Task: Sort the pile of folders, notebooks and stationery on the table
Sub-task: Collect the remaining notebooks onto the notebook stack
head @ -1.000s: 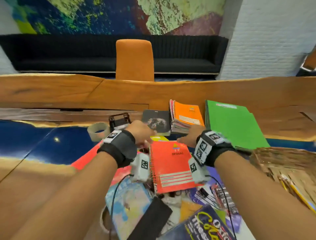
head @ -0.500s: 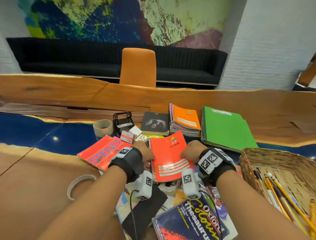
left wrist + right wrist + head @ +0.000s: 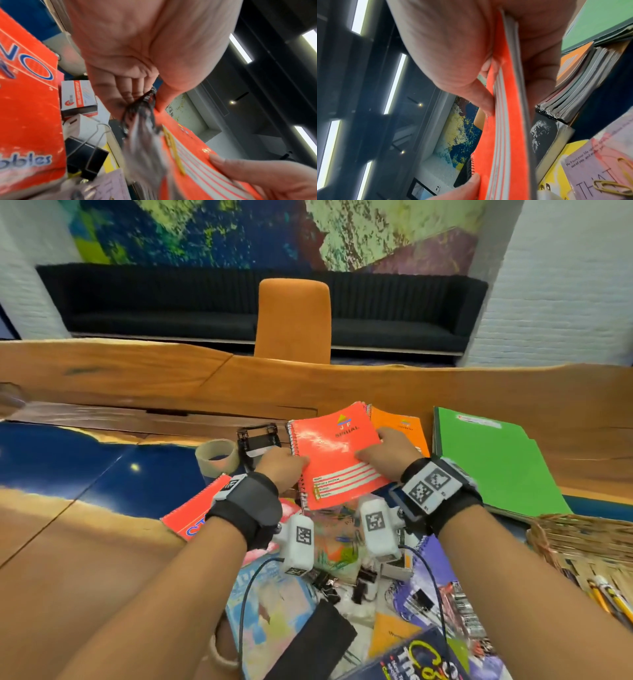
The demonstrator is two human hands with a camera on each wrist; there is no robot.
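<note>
Both hands hold a red-orange spiral notebook [image 3: 334, 455] tilted above the pile. My left hand [image 3: 282, 465] pinches its spiral edge [image 3: 142, 106], thumb on the cover and fingers beneath. Along the opposite edge my right hand [image 3: 387, 451] grips it, thumb on top [image 3: 485, 106] and fingers under the pages. Behind it lies a stack of spiral notebooks with an orange cover [image 3: 402, 428], and a black notebook [image 3: 542, 136] shows below in the right wrist view. A green folder [image 3: 493, 460] lies to the right.
A mixed pile of books, binder clips [image 3: 325, 583] and paper lies near me, with a red steno pad [image 3: 195, 511] at left. A tape roll [image 3: 215, 455] and a black hole punch [image 3: 257, 438] stand behind. A wicker basket [image 3: 582, 539] with pencils stands at right.
The two hands have lifted the red-orange notebook off the pile and carried it away from me, towards the orange notebook stack. It now hides the black notebook in the head view.
</note>
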